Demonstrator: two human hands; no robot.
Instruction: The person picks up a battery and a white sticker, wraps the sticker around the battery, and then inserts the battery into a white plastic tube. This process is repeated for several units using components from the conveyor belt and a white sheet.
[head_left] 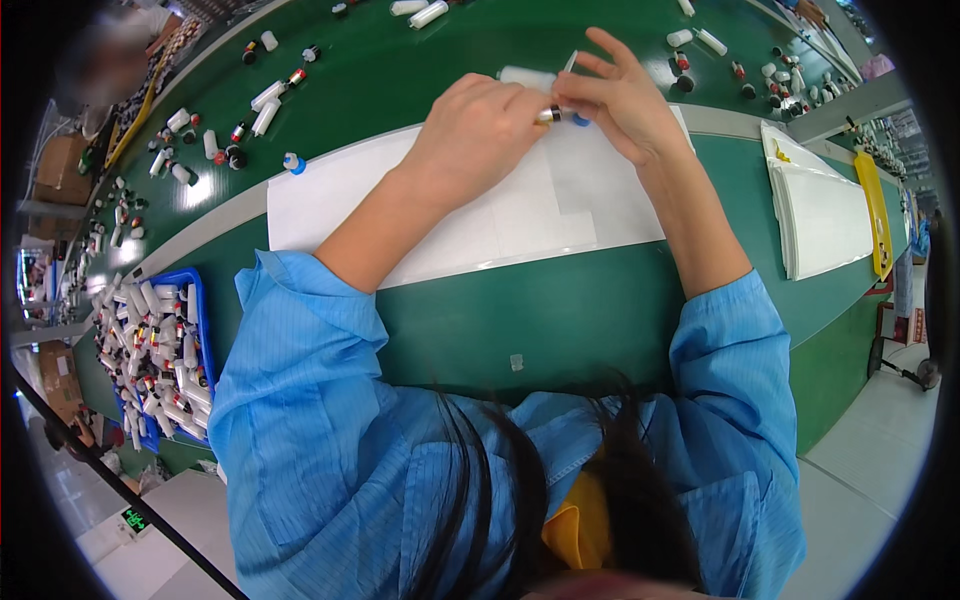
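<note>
Head view: your left hand (478, 125) is curled, fingers pinching a small metallic cylinder (549, 115) over the white sheet (440, 215). Your right hand (622, 95) pinches its other end by a blue tip, remaining fingers spread upward. Blue tray (203, 330) of white tubes sits at your left on the green table (560, 310).

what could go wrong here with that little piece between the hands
The small metallic piece is pinched between the left hand and right hand above the white sheet; a slip might send it rolling onto the green table. Loose white tubes lying nearby could get knocked.
</note>
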